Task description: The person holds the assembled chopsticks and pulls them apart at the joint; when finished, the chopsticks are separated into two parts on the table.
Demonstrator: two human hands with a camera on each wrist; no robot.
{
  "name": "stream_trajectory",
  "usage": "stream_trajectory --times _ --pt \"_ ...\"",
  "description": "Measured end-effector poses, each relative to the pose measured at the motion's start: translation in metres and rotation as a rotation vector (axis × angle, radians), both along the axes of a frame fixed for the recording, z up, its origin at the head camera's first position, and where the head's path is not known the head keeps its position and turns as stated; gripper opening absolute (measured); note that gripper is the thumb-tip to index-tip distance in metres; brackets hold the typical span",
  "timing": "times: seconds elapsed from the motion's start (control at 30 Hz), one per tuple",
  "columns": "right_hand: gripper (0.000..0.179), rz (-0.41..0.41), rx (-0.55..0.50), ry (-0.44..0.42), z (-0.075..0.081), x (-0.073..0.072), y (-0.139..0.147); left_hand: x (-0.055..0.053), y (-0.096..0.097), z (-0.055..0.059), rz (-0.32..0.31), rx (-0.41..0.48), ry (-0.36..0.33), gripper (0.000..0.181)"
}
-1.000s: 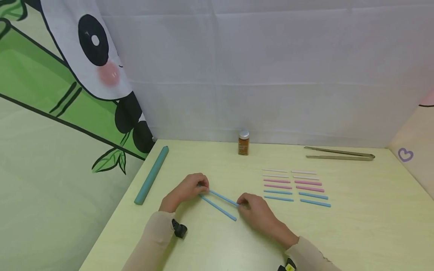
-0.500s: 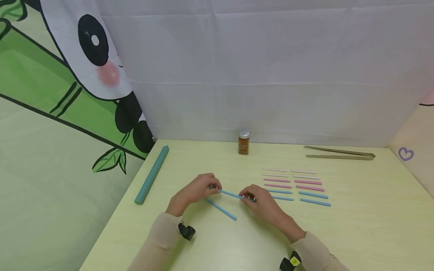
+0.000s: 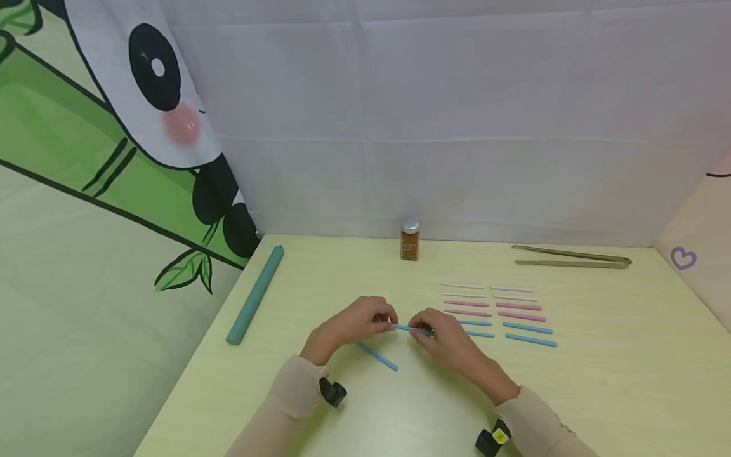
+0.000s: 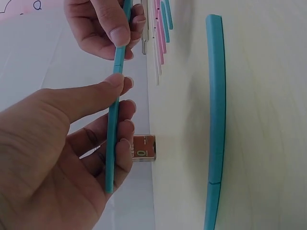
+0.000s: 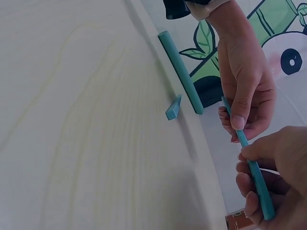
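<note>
In the head view my left hand [image 3: 354, 324] and right hand [image 3: 448, 339] pinch one slender blue stick [image 3: 403, 327] between them, close together above the table. The left wrist view shows a fine line across this held stick [image 4: 112, 127], in the short gap between the two thumbs. My left thumb presses along it, with the fingers curled behind. The other part is gripped by my right hand [image 5: 283, 163] in the right wrist view, thumb against fingers. A second blue stick [image 3: 378, 357] lies on the table below my left hand, also with a line across it.
Two columns of short white, pink sticks [image 3: 467, 304] and blue sticks [image 3: 531, 339] lie to the right. A thick green rod [image 3: 256, 295] lies at the left edge. A small brown jar [image 3: 410, 240] stands at the back, with metal tongs [image 3: 573, 258] at the back right.
Both hands have lifted the blue stick off the table and carried it to the right. My left hand has come closer to my right. The second stick has stayed put.
</note>
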State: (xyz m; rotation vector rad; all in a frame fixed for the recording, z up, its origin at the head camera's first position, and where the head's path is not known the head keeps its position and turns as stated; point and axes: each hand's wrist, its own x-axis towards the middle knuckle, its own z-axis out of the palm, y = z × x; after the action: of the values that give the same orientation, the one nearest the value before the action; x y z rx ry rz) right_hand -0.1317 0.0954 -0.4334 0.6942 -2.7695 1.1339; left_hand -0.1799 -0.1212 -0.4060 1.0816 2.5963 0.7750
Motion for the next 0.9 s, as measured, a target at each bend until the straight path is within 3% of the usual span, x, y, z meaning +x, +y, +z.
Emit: stream_trajectory --times 0.33,0.77,0.9 --pt "0.005 0.006 -0.005 0.020 0.000 -0.002 0.005 0.001 0.010 0.001 0.002 -0.009 0.033 0.011" --pt "0.009 0.018 0.008 0.007 0.000 -0.002 0.003 -0.002 0.004 -0.005 0.007 0.037 0.074 0.010" --pt "0.007 -0.036 0.011 -0.025 -0.001 0.000 0.013 -0.009 -0.015 -0.007 0.107 0.047 0.085 0.009"
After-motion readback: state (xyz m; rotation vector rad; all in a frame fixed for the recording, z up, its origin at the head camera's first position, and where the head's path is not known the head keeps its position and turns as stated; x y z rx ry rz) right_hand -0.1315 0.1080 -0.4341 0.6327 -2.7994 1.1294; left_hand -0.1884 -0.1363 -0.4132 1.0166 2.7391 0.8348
